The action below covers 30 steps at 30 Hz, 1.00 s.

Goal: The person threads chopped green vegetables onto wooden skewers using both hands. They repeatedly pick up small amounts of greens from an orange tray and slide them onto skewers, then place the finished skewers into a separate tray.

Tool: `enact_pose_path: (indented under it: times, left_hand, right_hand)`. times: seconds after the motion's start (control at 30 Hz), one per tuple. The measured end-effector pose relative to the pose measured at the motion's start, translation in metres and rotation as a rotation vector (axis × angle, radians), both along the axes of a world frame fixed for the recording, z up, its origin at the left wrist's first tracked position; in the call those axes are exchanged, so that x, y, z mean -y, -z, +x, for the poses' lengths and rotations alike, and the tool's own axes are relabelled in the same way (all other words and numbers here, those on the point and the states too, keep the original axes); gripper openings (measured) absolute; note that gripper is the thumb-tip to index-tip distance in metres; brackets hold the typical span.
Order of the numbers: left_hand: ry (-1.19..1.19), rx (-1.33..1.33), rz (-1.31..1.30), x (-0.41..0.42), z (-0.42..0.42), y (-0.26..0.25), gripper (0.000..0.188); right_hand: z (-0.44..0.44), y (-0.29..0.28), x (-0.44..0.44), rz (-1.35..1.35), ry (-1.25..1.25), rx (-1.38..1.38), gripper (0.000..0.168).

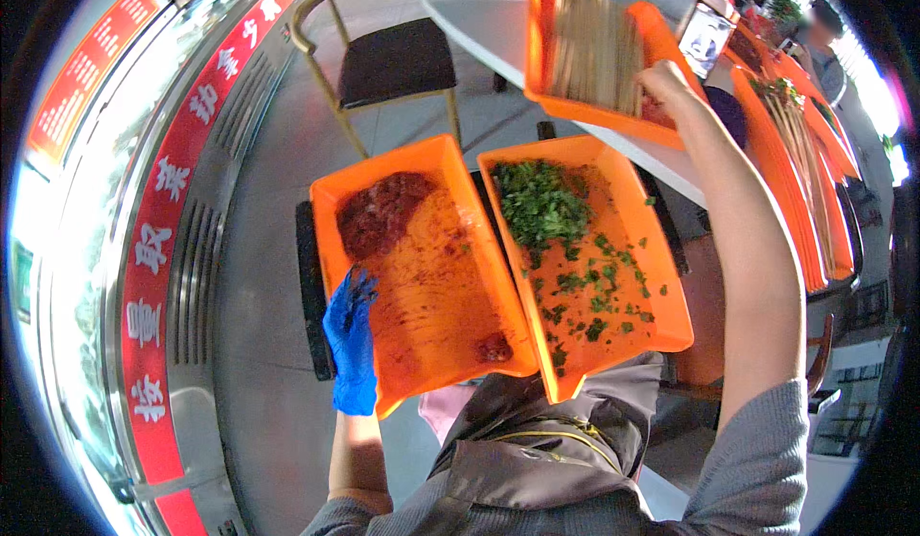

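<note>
My left hand, in a blue glove with darkened fingertips, rests at the left rim of an orange plastic tray; whether it grips anything is unclear. That tray holds a heap of raw red meat at its far end and a small lump near its close corner. Beside it, a second orange tray holds chopped green leaves, some scattered. My bare right hand reaches into a third orange tray, at the right edge of a stack of wooden skewers. Its fingertips are partly hidden and blurred.
A chair with a dark seat stands ahead. At left runs a glass-fronted display counter with a red lettered strip. A pale table bears a phone. More orange trays with skewers lie at right; another person is beyond.
</note>
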<state>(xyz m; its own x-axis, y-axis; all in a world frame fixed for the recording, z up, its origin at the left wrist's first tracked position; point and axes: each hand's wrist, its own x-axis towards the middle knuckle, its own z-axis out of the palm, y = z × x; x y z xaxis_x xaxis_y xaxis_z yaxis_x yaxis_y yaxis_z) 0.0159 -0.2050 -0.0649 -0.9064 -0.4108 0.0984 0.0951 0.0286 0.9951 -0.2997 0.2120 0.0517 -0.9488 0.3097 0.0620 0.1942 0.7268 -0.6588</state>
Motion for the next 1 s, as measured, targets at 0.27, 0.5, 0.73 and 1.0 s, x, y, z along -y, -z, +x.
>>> enact_pose_path:
  times: [0.27, 0.5, 0.73, 1.0]
  left_hand:
    - [0.029, -0.041, -0.653, 0.023, -0.034, 0.021, 0.029]
    - [0.154, -0.018, -1.089, 0.024, -0.067, 0.028, 0.034]
    - [0.26, 0.024, -1.351, 0.023, -0.078, 0.044, 0.043]
    - [0.211, 0.004, -1.292, 0.01, -0.073, 0.035, 0.04]
  right_hand:
    - [0.034, -0.027, 0.007, 0.164, -0.053, 0.115, 0.016]
    - [0.03, -0.028, 0.022, 0.157, 0.027, 0.129, 0.026]
    - [0.043, -0.042, 0.033, 0.286, 0.143, -0.007, 0.025]
    - [-0.008, -0.024, -0.093, 0.27, 0.067, -0.78, 0.005]
